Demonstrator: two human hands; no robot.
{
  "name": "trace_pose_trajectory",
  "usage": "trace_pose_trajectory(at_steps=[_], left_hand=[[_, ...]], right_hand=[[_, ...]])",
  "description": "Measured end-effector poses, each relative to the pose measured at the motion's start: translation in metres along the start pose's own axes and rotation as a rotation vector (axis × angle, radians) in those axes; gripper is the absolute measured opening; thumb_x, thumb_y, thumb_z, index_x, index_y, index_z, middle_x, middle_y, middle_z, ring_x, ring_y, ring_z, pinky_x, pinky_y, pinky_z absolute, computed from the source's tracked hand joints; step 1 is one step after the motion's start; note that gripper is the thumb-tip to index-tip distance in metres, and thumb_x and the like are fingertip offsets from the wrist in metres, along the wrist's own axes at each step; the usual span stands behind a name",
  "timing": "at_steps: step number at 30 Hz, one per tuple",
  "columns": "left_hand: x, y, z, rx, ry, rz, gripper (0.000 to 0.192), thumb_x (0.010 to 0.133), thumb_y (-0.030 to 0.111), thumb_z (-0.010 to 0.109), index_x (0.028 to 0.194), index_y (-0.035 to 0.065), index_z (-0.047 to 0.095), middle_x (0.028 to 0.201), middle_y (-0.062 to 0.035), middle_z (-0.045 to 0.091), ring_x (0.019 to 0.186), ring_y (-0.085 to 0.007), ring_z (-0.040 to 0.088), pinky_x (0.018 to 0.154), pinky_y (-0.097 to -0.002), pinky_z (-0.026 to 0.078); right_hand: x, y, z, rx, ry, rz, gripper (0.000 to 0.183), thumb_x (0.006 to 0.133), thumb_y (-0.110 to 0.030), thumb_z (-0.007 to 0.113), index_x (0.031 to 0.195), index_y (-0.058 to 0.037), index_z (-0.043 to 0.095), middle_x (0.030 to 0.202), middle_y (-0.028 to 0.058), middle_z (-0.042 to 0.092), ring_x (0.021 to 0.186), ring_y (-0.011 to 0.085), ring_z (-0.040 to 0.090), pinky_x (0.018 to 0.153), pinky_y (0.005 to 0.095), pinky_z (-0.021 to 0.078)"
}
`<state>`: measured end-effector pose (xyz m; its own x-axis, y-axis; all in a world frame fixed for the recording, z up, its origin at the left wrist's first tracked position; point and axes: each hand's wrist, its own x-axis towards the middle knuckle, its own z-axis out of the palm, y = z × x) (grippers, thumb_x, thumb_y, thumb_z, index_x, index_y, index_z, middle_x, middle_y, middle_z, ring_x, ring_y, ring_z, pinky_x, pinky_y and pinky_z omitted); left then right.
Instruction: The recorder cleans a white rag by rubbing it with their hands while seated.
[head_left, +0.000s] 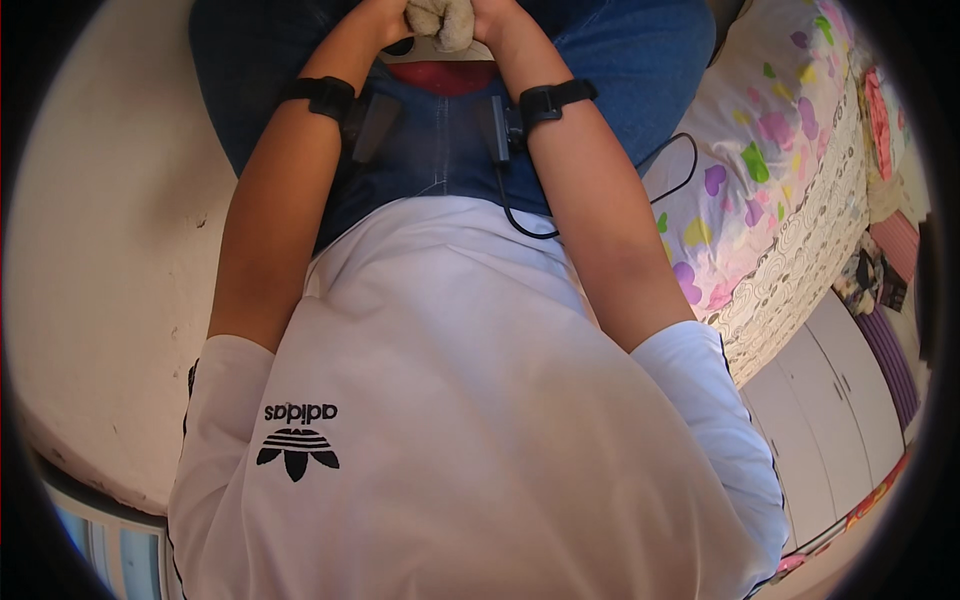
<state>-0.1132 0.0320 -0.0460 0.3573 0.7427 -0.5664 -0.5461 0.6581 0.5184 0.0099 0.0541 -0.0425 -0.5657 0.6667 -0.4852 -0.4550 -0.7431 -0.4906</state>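
Note:
At the top edge of the view, my left hand (394, 21) and my right hand (492, 16) are partly cut off. Between them is a crumpled, soft beige-grey cloth-like piece (441, 24), and both hands grip it from its sides. Most of the fingers are out of view. Just beneath, between my legs, lies a cream and red object (444, 75) with a dark oval spot; I cannot tell what it is. My jeans (442, 142) spread to both sides of it.
Black straps with dark devices sit on the left forearm (324, 97) and right forearm (551, 101); a black cable (525, 231) loops from the right one. Heart-patterned bedding (750, 172) lies at right, a pale wall (112, 225) at left. White cabinets (832, 405) stand beyond the bed.

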Motion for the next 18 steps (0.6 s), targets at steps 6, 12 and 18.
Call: trace_pose_trajectory(at_steps=[6, 12, 18], left_hand=[[0.0008, -0.0015, -0.006, 0.007, 0.008, 0.011, 0.053, 0.101, 0.054, 0.046, 0.122, 0.0116, 0.07, 0.111, -0.0053, 0.074, 0.102, -0.0224, 0.07, 0.088, -0.0392, 0.057], [0.0028, -0.0012, -0.0053, 0.011, -0.018, 0.013, 0.05, 0.101, 0.053, 0.045, 0.118, 0.0132, 0.07, 0.108, -0.0046, 0.074, 0.099, -0.0222, 0.07, 0.087, -0.0395, 0.057], [-0.002, 0.0011, -0.0011, 0.041, 0.056, -0.018, 0.051, 0.101, 0.053, 0.045, 0.119, 0.0124, 0.07, 0.11, -0.0044, 0.074, 0.1, -0.0222, 0.07, 0.088, -0.0393, 0.057]], right_hand=[[0.0004, 0.0011, 0.0037, -0.015, -0.016, 0.014, 0.032, 0.095, -0.048, 0.064, 0.095, -0.0161, 0.064, 0.084, 0.0022, 0.065, 0.078, 0.0191, 0.066, 0.073, 0.0349, 0.0561], [0.0023, 0.001, -0.0001, 0.0, -0.004, 0.046, 0.033, 0.096, -0.049, 0.063, 0.093, -0.0164, 0.064, 0.082, 0.0021, 0.065, 0.077, 0.0195, 0.066, 0.072, 0.0353, 0.056], [0.0023, 0.0005, -0.0013, -0.012, -0.025, 0.05, 0.033, 0.095, -0.05, 0.064, 0.093, -0.0169, 0.064, 0.082, 0.0024, 0.065, 0.076, 0.0194, 0.066, 0.071, 0.0352, 0.056]])
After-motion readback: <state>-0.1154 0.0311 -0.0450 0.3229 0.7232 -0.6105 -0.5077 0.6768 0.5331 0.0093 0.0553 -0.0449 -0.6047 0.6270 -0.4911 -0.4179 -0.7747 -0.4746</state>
